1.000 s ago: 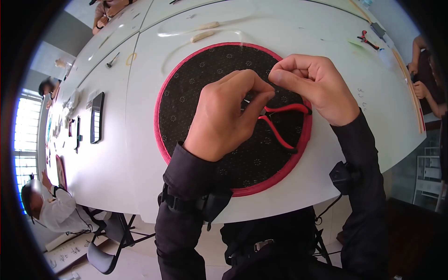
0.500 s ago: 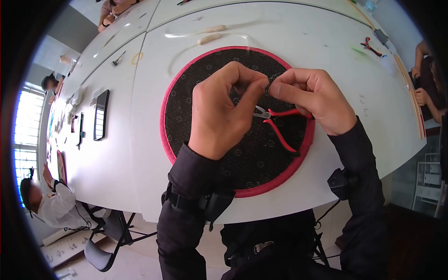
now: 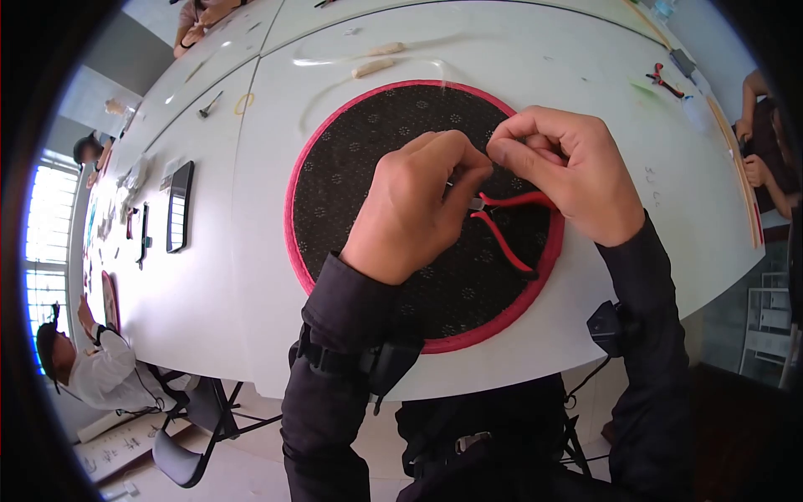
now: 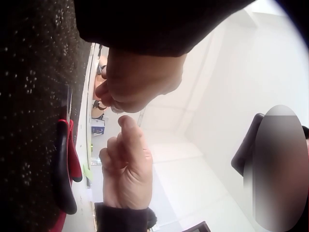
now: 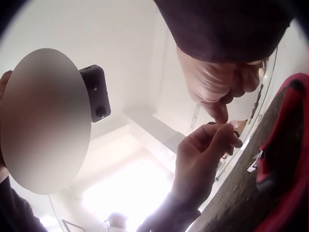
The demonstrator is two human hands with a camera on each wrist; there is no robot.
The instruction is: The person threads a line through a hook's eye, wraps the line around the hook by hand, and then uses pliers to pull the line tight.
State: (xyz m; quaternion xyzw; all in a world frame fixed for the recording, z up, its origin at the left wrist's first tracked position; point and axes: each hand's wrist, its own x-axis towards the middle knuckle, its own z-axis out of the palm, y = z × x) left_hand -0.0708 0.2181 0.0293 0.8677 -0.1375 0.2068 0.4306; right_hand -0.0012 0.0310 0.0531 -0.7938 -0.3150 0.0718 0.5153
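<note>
Pliers (image 3: 503, 243): on round mat (image 3: 339, 171) | your left hand (image 3: 411, 205), right hand (image 3: 587, 174): fingers together at tips; contents too small to tell

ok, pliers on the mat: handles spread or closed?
Spread: in the head view the red handles diverge, with black mat showing between.

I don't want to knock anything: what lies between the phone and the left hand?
The head view shows white tabletop, then the round mat, between the phone and the left hand; no loose object there.
</note>
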